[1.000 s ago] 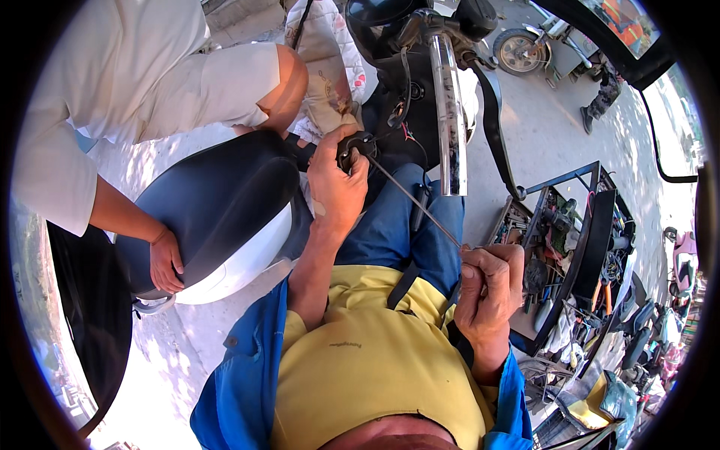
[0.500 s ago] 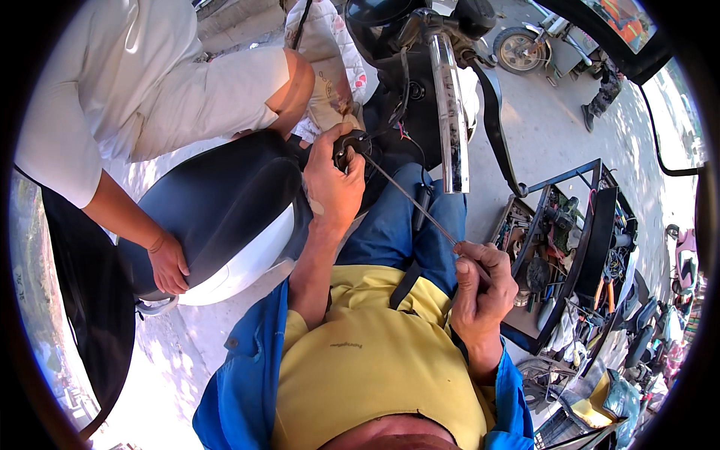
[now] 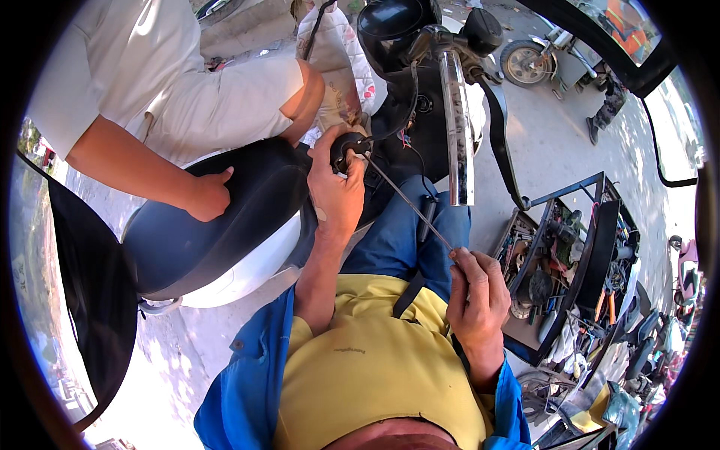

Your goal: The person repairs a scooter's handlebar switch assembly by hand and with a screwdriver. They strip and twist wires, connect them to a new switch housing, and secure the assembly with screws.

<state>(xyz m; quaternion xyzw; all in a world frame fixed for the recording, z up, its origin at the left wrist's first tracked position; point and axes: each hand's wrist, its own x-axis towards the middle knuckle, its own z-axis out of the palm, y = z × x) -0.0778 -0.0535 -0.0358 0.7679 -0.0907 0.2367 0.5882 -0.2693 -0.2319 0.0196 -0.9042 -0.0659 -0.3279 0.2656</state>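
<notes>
My left hand is closed round a black handlebar switch housing, holding it above my left knee. A cable and thin wires run from around the housing toward the scooter's handlebar. My right hand, in front of my belly, pinches a screwdriver whose handle is hidden in the fingers. The long thin shaft of the screwdriver slants up and left, its tip at the housing beside my left fingers. Whether the tip sits in a screw is too small to tell. A bare chrome handlebar tube stands just beyond the shaft.
On the left is the scooter's black seat, with another person's hand over it. A brake lever hangs right of the chrome tube. An open tool box full of tools stands at right. A parked motorcycle is farther off.
The other person's hand has lifted from the seat's side toward its top and curled, thumb out. The housing in my left hand has turned slightly. My right hand still grips the screwdriver.
</notes>
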